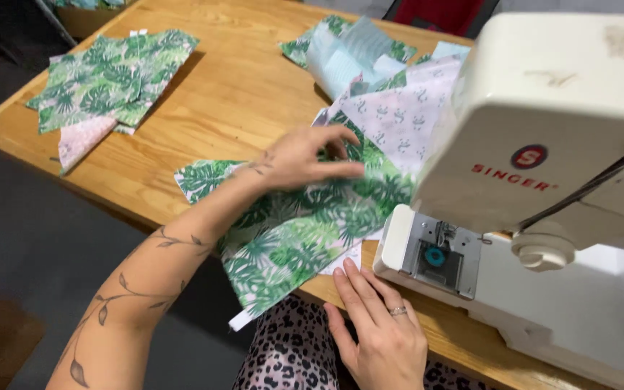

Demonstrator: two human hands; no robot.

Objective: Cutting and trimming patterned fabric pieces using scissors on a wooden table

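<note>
The left hand point(305, 160) is extended across the table point(232, 101), palm down, with fingers spread loosely and laid flat on a piece of green leaf-print cloth point(290, 231). Nothing is pinched; the cloth is only pressed under the fingertips. The forearm is stretched out from the lower left.

The right hand point(380, 332) is rested at the near table edge, fingers straight and close together, pointing toward the cloth. Its fingertips are placed on the white underside of that cloth, just beside the base of the sewing machine point(543, 180). Nothing is gripped by it. One ring point(397, 311) is worn on it.

The leaf-print cloth lies at the near edge, partly overhanging, just left of the machine's needle plate point(442, 254).

Two further heaps of cloth are counted: one pile of green and pink pieces point(106, 83) at the far left corner, and one pile of pale blue and white patterned pieces point(391, 79) behind the hand. One sewing machine is present. No containers are seen.
</note>
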